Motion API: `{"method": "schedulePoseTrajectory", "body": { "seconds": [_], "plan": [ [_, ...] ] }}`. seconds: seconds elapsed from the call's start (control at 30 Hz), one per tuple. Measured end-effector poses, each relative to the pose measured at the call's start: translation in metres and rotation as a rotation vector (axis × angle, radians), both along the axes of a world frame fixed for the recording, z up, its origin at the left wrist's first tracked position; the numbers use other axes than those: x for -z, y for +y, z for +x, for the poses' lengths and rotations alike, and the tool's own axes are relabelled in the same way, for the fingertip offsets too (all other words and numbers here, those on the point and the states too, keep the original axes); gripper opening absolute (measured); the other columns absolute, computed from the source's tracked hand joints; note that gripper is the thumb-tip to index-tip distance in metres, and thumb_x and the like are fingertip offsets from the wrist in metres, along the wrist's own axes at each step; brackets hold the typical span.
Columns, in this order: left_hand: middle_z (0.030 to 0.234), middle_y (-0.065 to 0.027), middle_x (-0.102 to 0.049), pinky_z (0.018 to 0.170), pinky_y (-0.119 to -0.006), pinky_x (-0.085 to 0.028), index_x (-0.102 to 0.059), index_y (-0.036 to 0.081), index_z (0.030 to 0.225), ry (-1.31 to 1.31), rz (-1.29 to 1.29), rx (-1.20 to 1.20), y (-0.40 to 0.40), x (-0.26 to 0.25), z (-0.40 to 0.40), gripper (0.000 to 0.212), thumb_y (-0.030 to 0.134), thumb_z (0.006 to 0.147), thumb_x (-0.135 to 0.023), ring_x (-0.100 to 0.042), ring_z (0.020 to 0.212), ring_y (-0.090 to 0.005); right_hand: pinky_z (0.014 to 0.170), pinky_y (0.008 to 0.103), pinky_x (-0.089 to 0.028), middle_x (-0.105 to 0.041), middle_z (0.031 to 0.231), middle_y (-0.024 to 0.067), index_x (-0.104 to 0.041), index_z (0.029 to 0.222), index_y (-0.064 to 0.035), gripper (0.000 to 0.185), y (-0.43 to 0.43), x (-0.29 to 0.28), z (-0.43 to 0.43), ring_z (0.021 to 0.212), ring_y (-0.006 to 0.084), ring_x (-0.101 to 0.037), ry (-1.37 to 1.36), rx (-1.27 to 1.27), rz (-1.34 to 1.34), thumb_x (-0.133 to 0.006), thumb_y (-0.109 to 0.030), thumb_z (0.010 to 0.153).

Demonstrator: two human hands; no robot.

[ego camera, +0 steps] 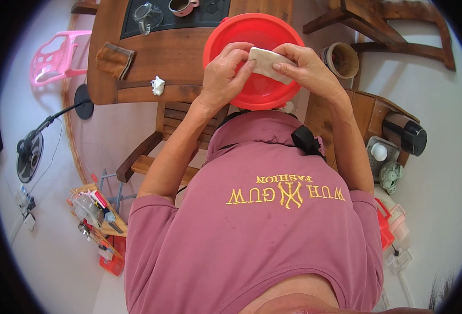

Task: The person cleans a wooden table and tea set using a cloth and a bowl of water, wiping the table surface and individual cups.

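Between my two hands is a flat, off-white piece (268, 63), which looks like a folded cloth or pad; its exact material is unclear. My left hand (227, 72) pinches its left edge between thumb and fingers. At the other end, my right hand (303, 70) grips it the same way, thumb on the near face. Both hands are above a round red plastic basin (254, 101), whose bottom is partly hidden by the hands and the piece.
Left of the basin, a brown folded cloth (116, 61) and a crumpled white tissue (158, 85) lie on the wooden table (152, 51). A glass pitcher (147, 17) and a pink mug (181, 7) stand on its black tray. A bucket (342, 61) stands at right.
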State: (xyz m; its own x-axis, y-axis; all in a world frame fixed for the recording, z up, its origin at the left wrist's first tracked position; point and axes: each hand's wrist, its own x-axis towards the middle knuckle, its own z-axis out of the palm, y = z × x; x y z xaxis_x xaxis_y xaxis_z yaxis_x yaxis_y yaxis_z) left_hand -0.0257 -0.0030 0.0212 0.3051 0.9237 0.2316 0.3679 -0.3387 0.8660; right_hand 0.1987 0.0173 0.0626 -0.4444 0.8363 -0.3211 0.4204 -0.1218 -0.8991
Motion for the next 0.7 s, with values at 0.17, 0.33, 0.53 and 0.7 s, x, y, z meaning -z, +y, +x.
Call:
{"method": "schedulePoseTrajectory", "body": {
  "seconds": [0.17,0.33,0.53,0.7],
  "plan": [
    [0.12,-0.0137,-0.062,0.091,-0.032,-0.048,-0.062,-0.003,0.094,-0.066,-0.084,0.005,0.003,-0.002,0.0,0.013,0.01,0.095,-0.061,-0.061,0.106,-0.0227,0.073,0.024,-0.048,-0.067,0.089,0.0026,-0.065,0.108,0.0036,0.023,-0.004,0.008,0.011,0.082,0.0075,-0.059,0.213,0.152,0.0,-0.066,-0.013,0.092],
    [0.121,-0.0109,-0.06,0.093,-0.031,-0.047,-0.062,-0.004,0.104,-0.136,-0.153,0.037,0.006,-0.01,-0.001,0.017,0.012,0.097,-0.059,-0.058,0.107,-0.0189,0.075,0.0231,-0.048,-0.068,0.093,0.002,-0.067,0.109,0.0021,0.021,-0.012,-0.002,0.006,0.084,0.0074,-0.059,0.393,0.301,-0.059,-0.065,-0.013,0.095],
    [0.119,-0.0079,-0.061,0.093,-0.028,-0.046,-0.061,-0.004,0.116,-0.267,-0.263,0.062,0.001,-0.035,-0.008,0.024,0.011,0.098,-0.056,-0.057,0.107,-0.0135,0.074,0.0244,-0.049,-0.068,0.098,0.0029,-0.066,0.11,0.0016,0.022,-0.009,-0.007,-0.005,0.083,0.0089,-0.061,0.391,0.307,-0.015,-0.065,-0.015,0.096],
    [0.103,-0.0015,-0.066,0.087,-0.023,-0.047,-0.063,-0.003,0.117,-0.482,-0.24,-0.294,0.006,-0.054,-0.049,0.027,0.008,0.094,-0.056,-0.06,0.095,-0.008,0.069,0.0286,-0.051,-0.067,0.09,0.0087,-0.065,0.109,0.0001,0.02,-0.01,0.022,0.003,0.077,0.0157,-0.064,0.002,0.28,0.358,-0.064,-0.013,0.094]
  ]
}}
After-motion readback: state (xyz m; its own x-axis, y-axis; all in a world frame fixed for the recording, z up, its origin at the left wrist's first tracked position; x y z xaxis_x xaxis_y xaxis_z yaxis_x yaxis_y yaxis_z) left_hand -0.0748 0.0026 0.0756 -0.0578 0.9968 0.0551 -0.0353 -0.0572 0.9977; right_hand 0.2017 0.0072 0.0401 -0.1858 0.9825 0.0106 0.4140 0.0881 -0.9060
